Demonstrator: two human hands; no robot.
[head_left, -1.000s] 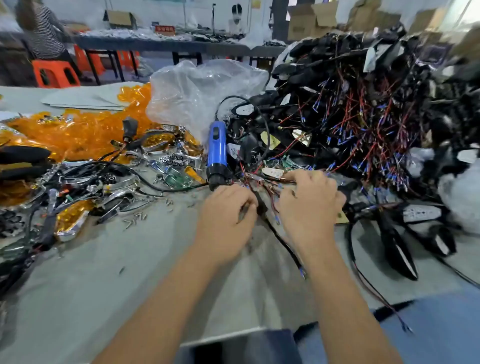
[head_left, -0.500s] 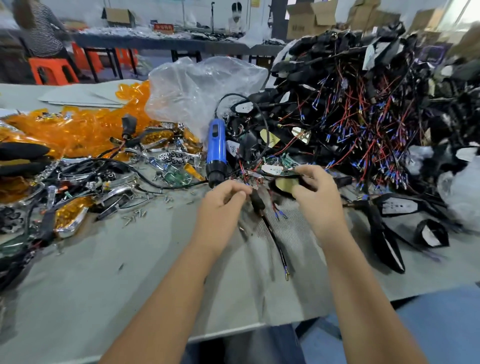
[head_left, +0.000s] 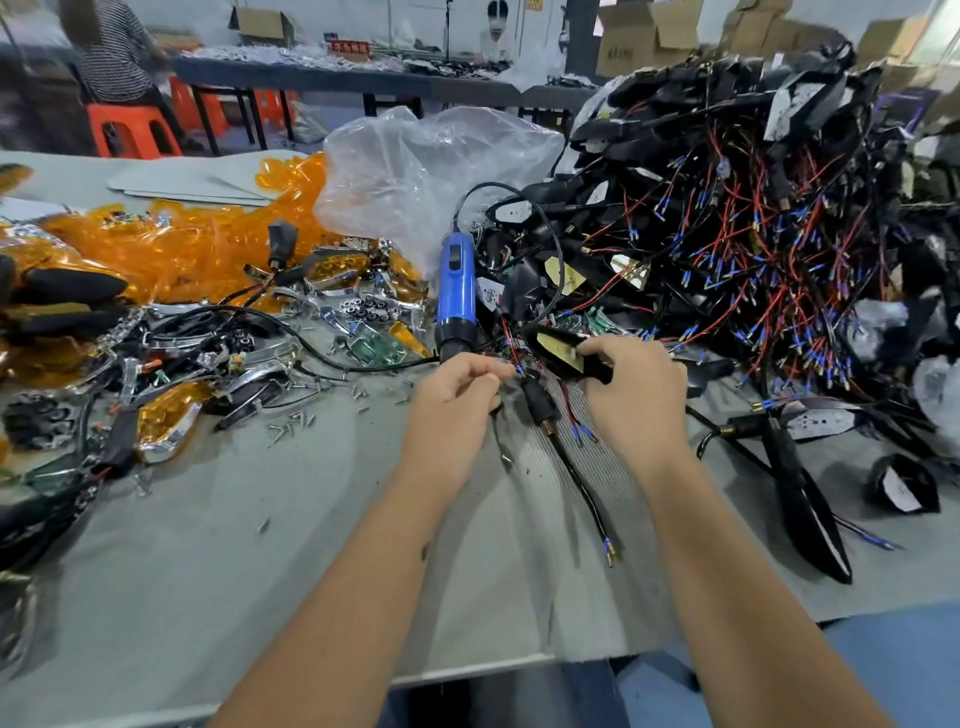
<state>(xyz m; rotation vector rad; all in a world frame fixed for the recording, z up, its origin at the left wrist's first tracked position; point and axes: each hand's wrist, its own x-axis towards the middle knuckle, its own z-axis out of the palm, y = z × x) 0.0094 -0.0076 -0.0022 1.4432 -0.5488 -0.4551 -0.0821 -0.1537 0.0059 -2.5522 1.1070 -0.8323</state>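
Note:
My right hand (head_left: 638, 395) grips a black lamp housing (head_left: 563, 353) with a yellowish inner face, held just above the grey table (head_left: 260, 545). Thin red and blue wires (head_left: 514, 364) run from the housing, and my left hand (head_left: 451, 405) pinches them at the fingertips. A black stem with a brass end and a black cable (head_left: 571, 457) hangs from the housing down onto the table between my hands. A blue electric screwdriver (head_left: 456, 291) lies just beyond my left hand, tip toward me.
A big heap of black housings with red and blue wires (head_left: 753, 208) fills the right. Orange lenses (head_left: 171, 249), chrome parts and loose screws (head_left: 291, 421) cover the left. A clear plastic bag (head_left: 431, 166) stands behind. A person sits on an orange stool (head_left: 130, 130) far back.
My right hand has pulled the black housing free of the tangle and turned it, and my left hand has gone from the bundle to pinching its wires. The stem and cable now hang clear.

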